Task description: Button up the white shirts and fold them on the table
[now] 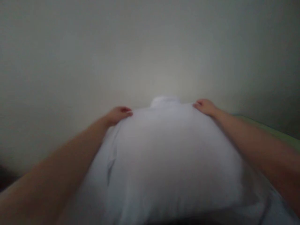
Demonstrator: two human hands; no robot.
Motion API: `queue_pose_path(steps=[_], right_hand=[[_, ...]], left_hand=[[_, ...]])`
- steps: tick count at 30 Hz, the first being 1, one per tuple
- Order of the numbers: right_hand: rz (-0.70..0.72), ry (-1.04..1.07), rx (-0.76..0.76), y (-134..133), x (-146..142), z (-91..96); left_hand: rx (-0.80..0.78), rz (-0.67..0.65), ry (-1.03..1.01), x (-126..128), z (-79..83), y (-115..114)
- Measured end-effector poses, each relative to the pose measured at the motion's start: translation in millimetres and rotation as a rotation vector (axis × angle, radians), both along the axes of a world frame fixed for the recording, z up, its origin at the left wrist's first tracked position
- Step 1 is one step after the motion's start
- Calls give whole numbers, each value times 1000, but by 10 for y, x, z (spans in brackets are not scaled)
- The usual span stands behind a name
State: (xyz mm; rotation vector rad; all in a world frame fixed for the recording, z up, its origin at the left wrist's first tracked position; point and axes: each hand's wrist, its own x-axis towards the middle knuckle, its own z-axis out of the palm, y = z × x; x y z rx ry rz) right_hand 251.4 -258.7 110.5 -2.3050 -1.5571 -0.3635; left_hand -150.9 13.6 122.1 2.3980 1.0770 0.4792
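White cloth forms a collared shirt (pixel 173 150) that spans the lower middle of the view, its collar (pixel 165 102) uppermost. The left hand (pixel 119 114) pinches one shoulder of it, the right hand (pixel 204 106) the other. Behind stands a plain grey wall (pixel 150 47), dimly lit. Past the right forearm (pixel 253 137) shows a green strip (pixel 278 133), too blurred to identify; a dark patch (pixel 6 175) sits at the lower-left edge.

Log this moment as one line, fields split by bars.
left hand: pinching white shirt left of collar | right hand: pinching it right of collar | plain wall beyond
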Motion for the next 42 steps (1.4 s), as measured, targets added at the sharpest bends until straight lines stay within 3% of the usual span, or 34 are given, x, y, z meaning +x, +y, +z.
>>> queue_pose_path(steps=[3, 5, 9, 12, 15, 20, 24, 29, 33, 36, 39, 42], right_hand=[[75, 63, -197, 83, -61, -411], [91, 70, -257, 106, -99, -485], [82, 30, -209, 169, -51, -166], [61, 4, 22, 251, 16, 109], [39, 26, 142, 287, 29, 72], [85, 120, -250, 256, -5, -403], [109, 168, -342, 155, 96, -465], [100, 420, -494, -184, 335, -259], [47, 747, -600, -620, 404, -153], [57, 953, -717, -983, 413, -93], [111, 1075, -850, -1344, 434, -59], [146, 1104, -908, -1684, 462, -63]], left_hand=[[-63, -28, 180, 73, -355, -193], [-69, -16, 223, 89, -455, -203], [-69, -8, 146, 149, -277, 25], [55, 33, -93, 161, -101, 233], [225, 72, -145, 89, -180, 294], [224, -13, 271, -105, -588, 220], [217, -7, 385, -203, -570, 235], [235, -29, 480, -174, -300, 82], [313, -249, 507, 32, -193, -397], [237, -427, 586, 172, -243, -797], [162, -436, 696, 217, -360, -1023], [175, -415, 706, 199, -449, -1060]])
